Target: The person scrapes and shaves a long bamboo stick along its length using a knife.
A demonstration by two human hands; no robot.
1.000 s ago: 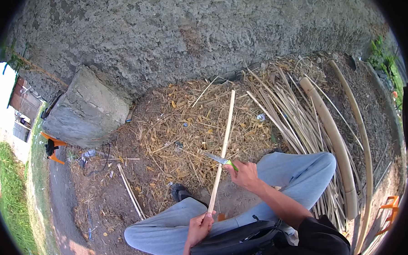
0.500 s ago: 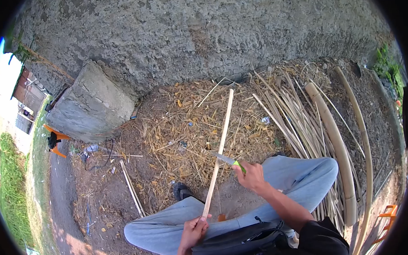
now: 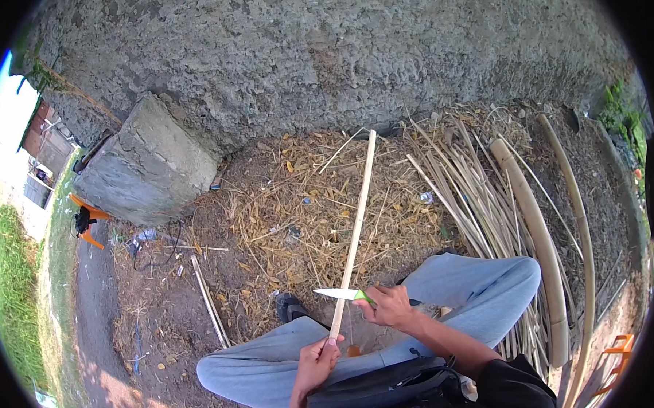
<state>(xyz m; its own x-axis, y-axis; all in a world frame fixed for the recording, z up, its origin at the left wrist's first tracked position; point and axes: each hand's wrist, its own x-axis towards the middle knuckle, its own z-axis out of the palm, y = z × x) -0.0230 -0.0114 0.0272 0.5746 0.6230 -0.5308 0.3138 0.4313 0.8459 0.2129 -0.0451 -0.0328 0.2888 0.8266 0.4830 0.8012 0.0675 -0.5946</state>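
My left hand [image 3: 319, 363] is closed around the lower end of a long, pale bamboo strip [image 3: 360, 210], which slants up and away from my lap. In my right hand [image 3: 387, 306] is a knife with a green handle [image 3: 362, 297]. Its light blade [image 3: 334, 293] points left and lies across the strip, a short way above my left hand. Whether the edge bites into the strip, I cannot tell.
On the right lie a pile of thin bamboo strips [image 3: 472, 190], a thick bamboo pole [image 3: 534, 231] and a curved pole [image 3: 580, 229]. A concrete block [image 3: 150, 164] stands at left against the rough wall [image 3: 335, 58]. Dry leaves and shavings [image 3: 290, 198] litter the ground.
My right hand has drawn the knife down along the strip, nearer my left hand, and the blade now points more squarely left. The strip's far end has risen slightly. My left hand keeps its grip.
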